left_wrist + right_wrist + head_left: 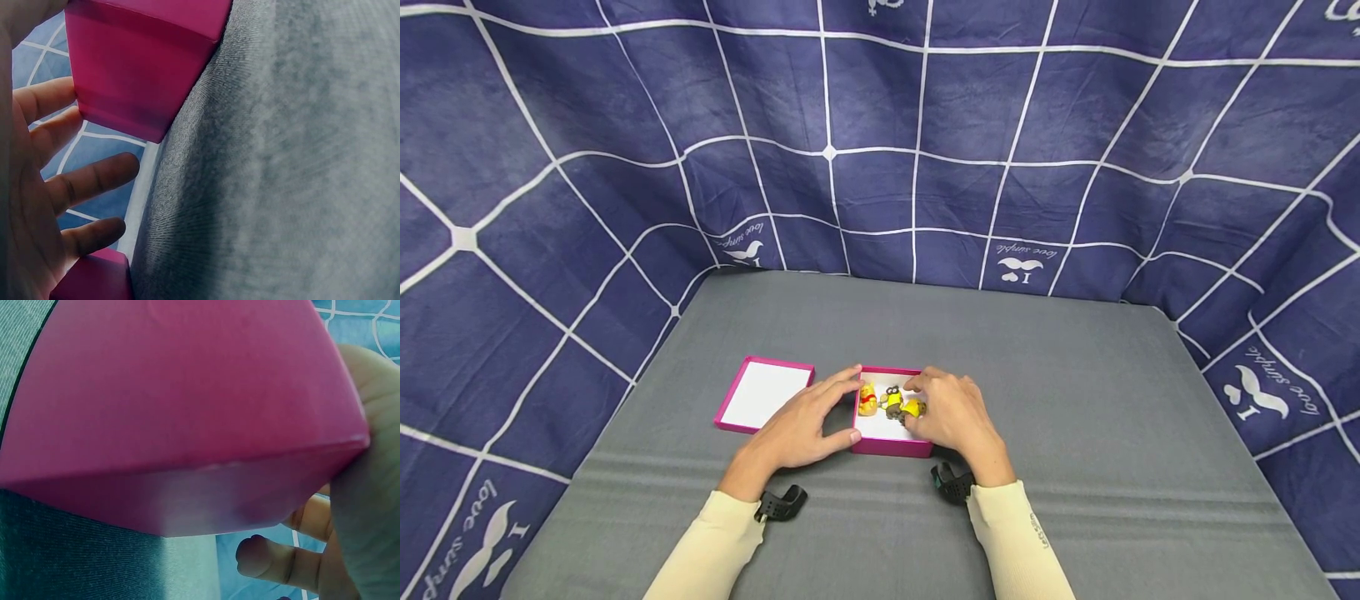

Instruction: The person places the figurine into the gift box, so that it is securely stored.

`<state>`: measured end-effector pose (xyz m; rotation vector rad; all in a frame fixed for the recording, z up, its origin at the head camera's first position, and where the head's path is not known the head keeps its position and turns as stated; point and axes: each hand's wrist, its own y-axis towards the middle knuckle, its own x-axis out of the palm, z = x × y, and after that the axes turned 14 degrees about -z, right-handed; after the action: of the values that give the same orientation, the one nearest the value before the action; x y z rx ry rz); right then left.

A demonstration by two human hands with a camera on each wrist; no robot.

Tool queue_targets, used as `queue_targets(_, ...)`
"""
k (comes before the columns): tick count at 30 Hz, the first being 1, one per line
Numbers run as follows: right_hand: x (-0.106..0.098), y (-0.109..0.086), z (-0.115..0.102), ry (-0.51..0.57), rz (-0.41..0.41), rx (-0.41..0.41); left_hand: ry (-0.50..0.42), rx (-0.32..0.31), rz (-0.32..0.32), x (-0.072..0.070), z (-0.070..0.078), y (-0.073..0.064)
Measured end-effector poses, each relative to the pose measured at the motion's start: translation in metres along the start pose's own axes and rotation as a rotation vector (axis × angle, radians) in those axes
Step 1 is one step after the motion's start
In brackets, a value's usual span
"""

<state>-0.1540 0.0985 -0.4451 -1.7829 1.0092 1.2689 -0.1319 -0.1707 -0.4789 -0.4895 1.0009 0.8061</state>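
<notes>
A pink box [891,447] with a white inside stands on the grey table, holding several small toy figures. A Winnie-the-Pooh figure [867,400] in a red top lies at its left; beside it is a yellow-and-dark minion figure [892,402]. My right hand [953,410] reaches over the right wall, thumb and curled forefinger around another yellow figure [914,408], partly hidden by the hand. My left hand [801,422] rests along the box's left side with fingers extended, the forefinger at the far corner and the thumb at the near one.
A pink-edged lid [766,393] with a white inside lies on the table, left of the box and partly behind my left hand. Grey cloth [1060,400] covers the table. Dark blue curtains [880,192] with white lines surround the back and sides.
</notes>
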Motion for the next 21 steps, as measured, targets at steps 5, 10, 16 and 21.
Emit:
queue_targets(5, 0.0006, 0.0007, 0.0012, -0.015, 0.025, -0.019, -0.004, -0.004, -0.003, -0.0007, 0.001, -0.0007)
queue_targets(10, 0.0003, 0.0003, 0.0018, -0.028, 0.05, -0.031, -0.001, -0.01, -0.009, -0.0013, 0.0017, -0.0007)
queue_targets(16, -0.0015, -0.0001, 0.0026, -0.022, 0.068, -0.043, 0.014, -0.003, -0.005, -0.0005, 0.0012, -0.0009)
queue_targets(21, -0.0032, 0.0005, 0.0035, -0.001, 0.14, -0.092, 0.047, 0.018, 0.006, -0.0002, -0.0002, -0.0015)
